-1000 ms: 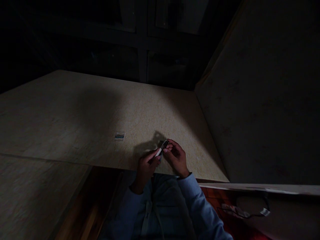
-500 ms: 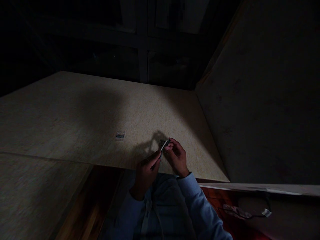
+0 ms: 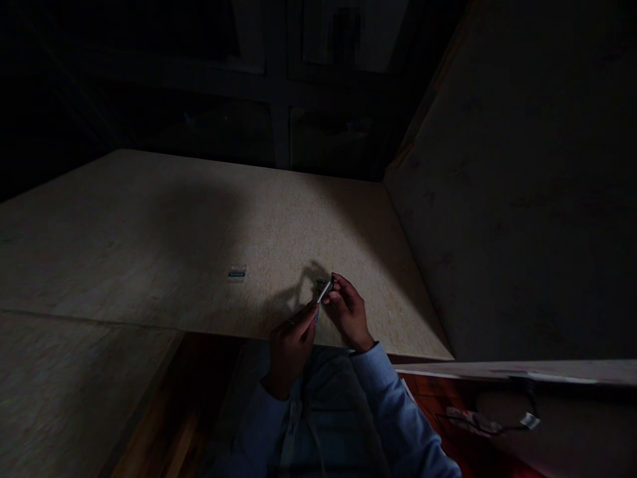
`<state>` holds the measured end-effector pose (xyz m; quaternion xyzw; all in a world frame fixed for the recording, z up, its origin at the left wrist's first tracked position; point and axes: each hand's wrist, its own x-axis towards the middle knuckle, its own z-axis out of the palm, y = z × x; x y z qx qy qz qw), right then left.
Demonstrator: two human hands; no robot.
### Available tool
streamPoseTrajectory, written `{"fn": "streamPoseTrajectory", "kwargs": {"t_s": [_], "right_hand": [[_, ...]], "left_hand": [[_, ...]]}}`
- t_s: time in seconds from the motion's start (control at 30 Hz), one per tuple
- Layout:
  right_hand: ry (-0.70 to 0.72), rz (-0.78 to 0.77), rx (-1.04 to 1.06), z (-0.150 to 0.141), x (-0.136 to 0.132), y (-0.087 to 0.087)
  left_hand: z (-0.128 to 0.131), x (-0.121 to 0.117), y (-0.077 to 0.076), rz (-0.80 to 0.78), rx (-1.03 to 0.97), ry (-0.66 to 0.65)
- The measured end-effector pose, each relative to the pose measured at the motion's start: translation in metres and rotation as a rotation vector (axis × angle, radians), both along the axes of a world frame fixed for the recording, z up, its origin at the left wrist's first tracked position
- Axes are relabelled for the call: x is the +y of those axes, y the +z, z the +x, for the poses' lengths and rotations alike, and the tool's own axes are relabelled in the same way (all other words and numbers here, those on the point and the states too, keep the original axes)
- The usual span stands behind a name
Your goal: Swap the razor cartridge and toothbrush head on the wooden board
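Observation:
Over the table near its front edge, my left hand point(image 3: 292, 345) is closed on a thin, flat piece with a pale edge point(image 3: 324, 292), which slants up to the right. My right hand point(image 3: 351, 312) pinches a small dark piece point(image 3: 332, 285) between thumb and fingers, close against the pale edge. Whether the two pieces are joined I cannot tell in this dim light. Just beyond the fingertips shows a small dark shape point(image 3: 321, 284), its kind unclear. To the left lies a small clear packet point(image 3: 237, 273) with a dark strip across it.
The pale mottled table point(image 3: 194, 219) meets a tall panel point(image 3: 517, 199) on the right. A second pale surface point(image 3: 44, 385) adjoins at lower left. Below right, a dark cable with a white tag point(image 3: 530, 420) lies near the reddish floor. Dark framed panes stand behind.
The dark piece in my right hand has turned a little and stands more upright. My left hand keeps its hold. The whole view has shifted slightly.

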<state>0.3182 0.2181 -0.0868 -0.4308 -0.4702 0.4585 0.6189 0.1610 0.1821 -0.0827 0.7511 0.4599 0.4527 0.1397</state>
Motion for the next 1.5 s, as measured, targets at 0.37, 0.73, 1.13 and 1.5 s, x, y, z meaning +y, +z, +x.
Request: {"fn": "streamPoseTrajectory", "kwargs": {"t_s": [0.37,0.73,1.13,1.5], "right_hand": [[0.125,-0.113,0.084,0.0,-0.003,0.004],[0.065,-0.09,0.147,0.0,0.001,0.006],[0.043,-0.05,0.171,-0.001,0.002,0.006],[0.105,-0.06,0.155,0.0,0.0,0.005]], "left_hand": [[0.01,0.006,0.002,0.061,0.06,0.127],[0.01,-0.004,0.001,0.056,0.047,0.101],[0.008,-0.016,0.01,0.024,0.001,0.062],[0.009,-0.008,0.008,-0.048,0.0,0.144]]}}
